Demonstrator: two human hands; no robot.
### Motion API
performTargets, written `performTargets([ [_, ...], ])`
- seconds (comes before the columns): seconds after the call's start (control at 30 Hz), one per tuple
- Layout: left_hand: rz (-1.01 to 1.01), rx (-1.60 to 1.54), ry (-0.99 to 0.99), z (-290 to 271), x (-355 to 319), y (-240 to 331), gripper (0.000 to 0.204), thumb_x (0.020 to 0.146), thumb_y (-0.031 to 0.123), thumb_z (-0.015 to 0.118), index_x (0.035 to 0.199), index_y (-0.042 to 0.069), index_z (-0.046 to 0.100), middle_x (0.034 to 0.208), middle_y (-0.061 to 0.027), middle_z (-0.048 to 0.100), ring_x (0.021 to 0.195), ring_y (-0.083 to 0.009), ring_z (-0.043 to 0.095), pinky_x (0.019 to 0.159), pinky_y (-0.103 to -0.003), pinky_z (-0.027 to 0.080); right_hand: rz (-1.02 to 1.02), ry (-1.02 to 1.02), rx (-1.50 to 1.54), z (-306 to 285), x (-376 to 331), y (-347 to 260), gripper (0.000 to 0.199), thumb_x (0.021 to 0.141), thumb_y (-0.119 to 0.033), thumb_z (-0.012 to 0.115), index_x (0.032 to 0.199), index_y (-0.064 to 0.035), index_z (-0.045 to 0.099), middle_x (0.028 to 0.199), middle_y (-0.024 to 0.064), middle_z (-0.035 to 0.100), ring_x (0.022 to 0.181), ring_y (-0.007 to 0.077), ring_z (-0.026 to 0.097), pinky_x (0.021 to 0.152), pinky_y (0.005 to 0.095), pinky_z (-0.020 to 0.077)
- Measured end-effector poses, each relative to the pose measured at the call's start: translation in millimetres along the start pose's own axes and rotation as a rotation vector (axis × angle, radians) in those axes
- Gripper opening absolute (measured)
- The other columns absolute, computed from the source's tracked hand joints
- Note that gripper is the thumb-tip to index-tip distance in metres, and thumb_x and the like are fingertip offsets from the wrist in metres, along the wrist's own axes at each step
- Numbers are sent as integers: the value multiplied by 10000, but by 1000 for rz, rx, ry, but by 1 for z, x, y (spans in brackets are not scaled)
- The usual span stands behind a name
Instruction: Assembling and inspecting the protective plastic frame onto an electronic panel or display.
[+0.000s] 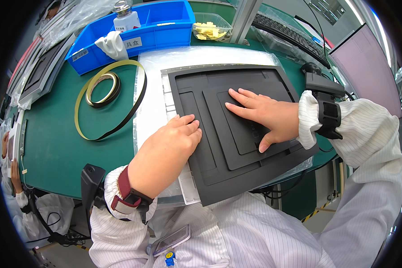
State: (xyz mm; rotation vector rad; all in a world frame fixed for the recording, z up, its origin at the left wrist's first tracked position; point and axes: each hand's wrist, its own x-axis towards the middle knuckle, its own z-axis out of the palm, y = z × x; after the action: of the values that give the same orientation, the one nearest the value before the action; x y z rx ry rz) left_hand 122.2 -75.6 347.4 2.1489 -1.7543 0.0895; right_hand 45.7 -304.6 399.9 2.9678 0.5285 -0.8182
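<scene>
Both hands, left hand (167, 149) and right hand (261, 114), lay flat and open on black panel (219, 147), gripping nothing; its near corner overhung counter (53, 143), so uneven pressure risked tipping it.

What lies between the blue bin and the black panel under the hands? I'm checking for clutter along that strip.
In the head view, only the clear plastic sheet under the black panel fills that stretch up to the blue bin; nothing else sits there.

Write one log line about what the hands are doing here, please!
left hand: flat on black panel | right hand: pressing panel middle | panel: on clear sheet, green table | nearby: tape rolls
</scene>
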Motion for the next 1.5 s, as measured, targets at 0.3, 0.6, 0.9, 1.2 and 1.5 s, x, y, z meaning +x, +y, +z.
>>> performTargets([
  [0.3,-69,-156,-42,-2,-3,-2,412,557,-153,479,946,-63,579,1083,-176,540,1129,-321,425,920,-348,398,63,-40,-39,-4,5,-13,1016,572,-232,769,1337,-34,131,1385,228,65,1285,364,107,994,470,262],
  [0.6,-46,-177,1,1,-4,-5,405,530,-143,475,909,-68,598,1030,-182,570,1105,-320,453,901,-349,412,120,-73,-38,-4,7,-21,1001,574,-149,757,1328,-1,116,1383,238,40,1283,380,99,996,460,260],
  [0.9,-36,-215,22,0,-5,-5,398,532,-137,465,899,-64,601,1020,-186,573,1096,-321,461,893,-354,418,114,-55,23,-7,7,-16,1028,544,-163,776,1327,1,130,1386,233,44,1288,369,84,1019,427,233],
  [1.2,-32,-230,55,2,-6,-7,377,517,-121,473,860,-53,616,977,-180,590,1053,-318,494,859,-356,438,139,103,48,-1,21,-17,1089,484,-331,806,1330,-47,182,1384,197,127,1272,358,171,972,456,307],
  [1.5,-44,-227,41,-2,-6,-5,331,511,-96,500,810,-35,629,919,-145,614,968,-276,543,797,-337,464,307,-50,95,-16,23,-37,1087,497,-214,804,1337,-36,137,1395,200,60,1285,366,102,1010,445,252],
])
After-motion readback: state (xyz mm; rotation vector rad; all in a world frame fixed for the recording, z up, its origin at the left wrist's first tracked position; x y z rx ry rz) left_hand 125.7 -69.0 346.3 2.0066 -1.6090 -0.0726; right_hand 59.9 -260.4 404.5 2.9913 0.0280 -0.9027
